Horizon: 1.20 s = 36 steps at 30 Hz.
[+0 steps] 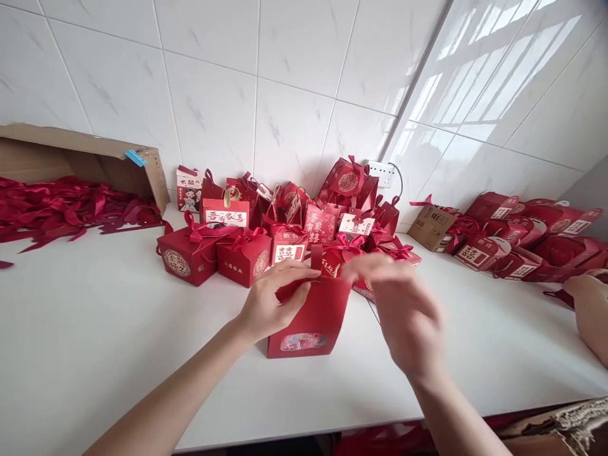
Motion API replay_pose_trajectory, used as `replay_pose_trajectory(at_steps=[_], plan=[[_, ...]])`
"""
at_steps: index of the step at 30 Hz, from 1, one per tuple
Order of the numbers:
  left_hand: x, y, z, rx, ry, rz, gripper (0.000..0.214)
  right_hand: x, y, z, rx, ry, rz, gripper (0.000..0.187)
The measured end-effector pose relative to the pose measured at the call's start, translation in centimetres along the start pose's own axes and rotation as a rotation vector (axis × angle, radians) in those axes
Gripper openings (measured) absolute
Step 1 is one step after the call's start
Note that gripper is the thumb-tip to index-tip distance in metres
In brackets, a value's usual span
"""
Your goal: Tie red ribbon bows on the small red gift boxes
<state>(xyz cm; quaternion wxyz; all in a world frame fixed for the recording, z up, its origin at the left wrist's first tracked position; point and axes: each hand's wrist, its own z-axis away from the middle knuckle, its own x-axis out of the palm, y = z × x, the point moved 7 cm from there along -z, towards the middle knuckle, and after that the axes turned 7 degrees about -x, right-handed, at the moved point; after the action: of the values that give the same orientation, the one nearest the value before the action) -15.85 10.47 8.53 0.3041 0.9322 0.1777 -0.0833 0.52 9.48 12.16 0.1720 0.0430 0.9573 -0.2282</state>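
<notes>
A red paper gift box (311, 320) with a small picture window near its base stands on the white table (95, 329) in front of me. My left hand (273, 297) is closed on the box's upper left edge, its fingers reaching across the top. At the box's upper right, my right hand (403, 304) is smeared by motion; its fingers point left toward the top flaps, and I cannot make out its grip.
Several finished red gift boxes with ribbons (237, 250) crowd the back against the tiled wall. More red boxes (522, 244) and a small brown carton (431, 227) lie at the right. A cardboard box (85, 158) spills red ribbons (61, 209) at left. Another person's arm (591, 310) enters at right.
</notes>
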Motion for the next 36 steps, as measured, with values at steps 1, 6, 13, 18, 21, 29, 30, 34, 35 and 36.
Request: replay_pose_trajectory(at_steps=[1, 6, 13, 18, 21, 29, 30, 34, 35, 36], plan=[[0.0, 0.0, 0.0, 0.004, -0.003, -0.005, 0.02, 0.4, 1.0, -0.6, -0.035, 0.029, -0.014, 0.023], [0.0, 0.3, -0.1, 0.047, -0.006, -0.028, 0.022, 3.8, 4.8, -0.7, -0.049, -0.008, -0.02, 0.014], [0.1, 0.8, -0.1, 0.049, 0.001, -0.056, 0.022, 3.9, 4.5, 1.3, 0.037, 0.068, -0.032, 0.005], [0.0, 0.9, -0.3, 0.007, 0.007, -0.093, 0.02, 3.8, 4.6, 1.0, 0.017, 0.068, -0.051, 0.005], [0.0, 0.6, -0.3, -0.041, 0.005, -0.116, 0.018, 3.9, 4.6, 1.0, 0.007, 0.066, -0.065, 0.004], [-0.1, -1.0, 0.1, -0.249, 0.015, -0.087, 0.022, 3.9, 4.7, 1.0, 0.059, 0.075, -0.067, 0.007], [-0.1, -0.9, 0.1, -0.249, 0.022, -0.073, 0.022, 3.9, 4.8, 1.0, 0.072, 0.072, -0.074, 0.007], [0.1, -1.1, 0.0, -0.298, 0.033, 0.039, 0.031, 4.0, 4.9, 0.9, 0.122, 0.058, -0.109, 0.008], [0.2, -1.2, 0.0, -0.314, 0.032, 0.07, 0.033, 4.0, 5.0, 0.9, 0.129, 0.062, -0.115, 0.008], [0.3, -1.2, 0.0, -0.325, 0.031, 0.093, 0.033, 4.0, 5.0, 0.9, 0.132, 0.068, -0.12, 0.009]])
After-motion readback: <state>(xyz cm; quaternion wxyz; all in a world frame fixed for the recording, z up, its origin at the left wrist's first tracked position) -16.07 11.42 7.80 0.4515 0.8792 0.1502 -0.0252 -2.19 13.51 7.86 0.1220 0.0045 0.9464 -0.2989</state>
